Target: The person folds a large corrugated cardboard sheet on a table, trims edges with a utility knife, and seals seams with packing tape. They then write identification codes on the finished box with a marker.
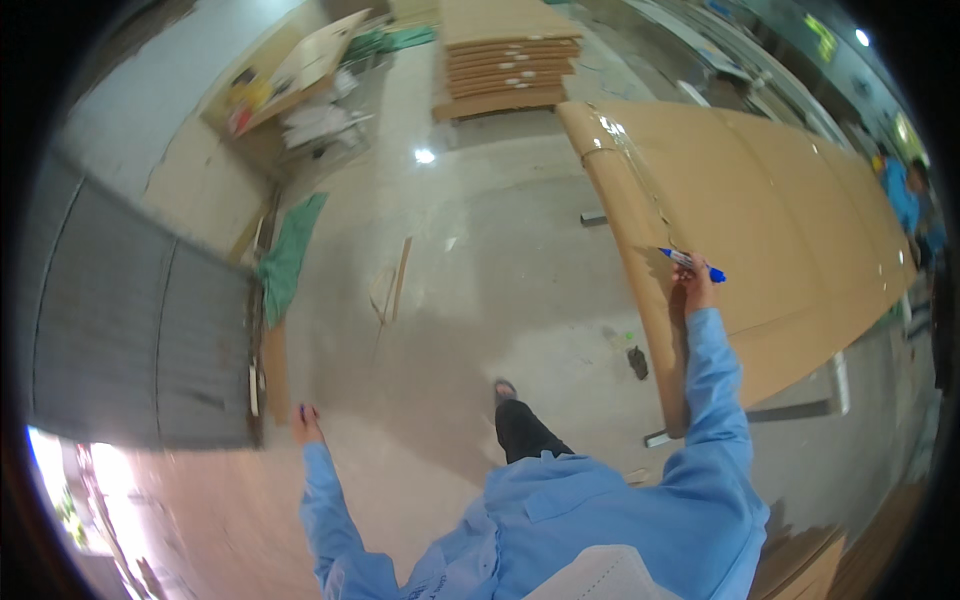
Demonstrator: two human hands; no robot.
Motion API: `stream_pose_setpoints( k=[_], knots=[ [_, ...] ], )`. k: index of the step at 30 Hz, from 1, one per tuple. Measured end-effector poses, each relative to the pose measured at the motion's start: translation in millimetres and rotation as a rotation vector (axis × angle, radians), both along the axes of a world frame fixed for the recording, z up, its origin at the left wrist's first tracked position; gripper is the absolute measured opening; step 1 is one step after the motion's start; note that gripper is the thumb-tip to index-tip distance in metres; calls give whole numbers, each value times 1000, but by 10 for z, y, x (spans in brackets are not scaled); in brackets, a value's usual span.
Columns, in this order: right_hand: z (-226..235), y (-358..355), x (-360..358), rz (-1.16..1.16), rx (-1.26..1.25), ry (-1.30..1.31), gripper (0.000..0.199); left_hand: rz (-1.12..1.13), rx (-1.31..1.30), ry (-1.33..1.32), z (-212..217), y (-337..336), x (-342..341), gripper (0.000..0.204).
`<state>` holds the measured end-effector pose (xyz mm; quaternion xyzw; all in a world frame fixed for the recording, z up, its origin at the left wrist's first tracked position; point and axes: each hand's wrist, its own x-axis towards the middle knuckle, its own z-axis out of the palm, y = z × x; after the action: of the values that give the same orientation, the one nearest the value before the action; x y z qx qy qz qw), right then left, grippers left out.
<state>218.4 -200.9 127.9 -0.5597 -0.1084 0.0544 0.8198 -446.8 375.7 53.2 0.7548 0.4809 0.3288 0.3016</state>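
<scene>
My right hand is closed round a marker with a white barrel and blue ends. It is over the near left part of a large panel wrapped in brown cardboard, close to its rolled left edge. I cannot tell whether the marker touches the cardboard. Clear shiny tape runs along the wrapping near its far left corner. Out to the left, away from the panel, my left hand hangs low over the floor with its fingers closed. A small dark bluish thing shows at those fingers, too small to name.
Metal support legs stick out under the panel. A stack of cardboard-wrapped panels stands at the far middle. Green cloth lies beside the grey metal door. Thin strips lie on the floor. Another person is at the far right.
</scene>
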Motion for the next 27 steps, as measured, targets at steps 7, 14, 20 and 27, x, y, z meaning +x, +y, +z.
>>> stream_pose_setpoints(
  k=[7, 14, 20, 27],
  knots=[
    [-49, -30, -116, -114, 166, 100, 37, -685, -16, -118, 789, 1114, 4711, 20],
    [421, 1082, -591, -862, 27, -40, 35, -1603, 362, -338, 1215, -556, 7592, 14],
    [637, 2843, -967, -1227, -219, -93, 31, -2006, 446, -247, 1281, -1493, 9135, 18],
    [436, 4252, -471, -1549, -578, -143, 22, -2073, 621, -185, 841, -1711, 9550, 22]
  ],
)
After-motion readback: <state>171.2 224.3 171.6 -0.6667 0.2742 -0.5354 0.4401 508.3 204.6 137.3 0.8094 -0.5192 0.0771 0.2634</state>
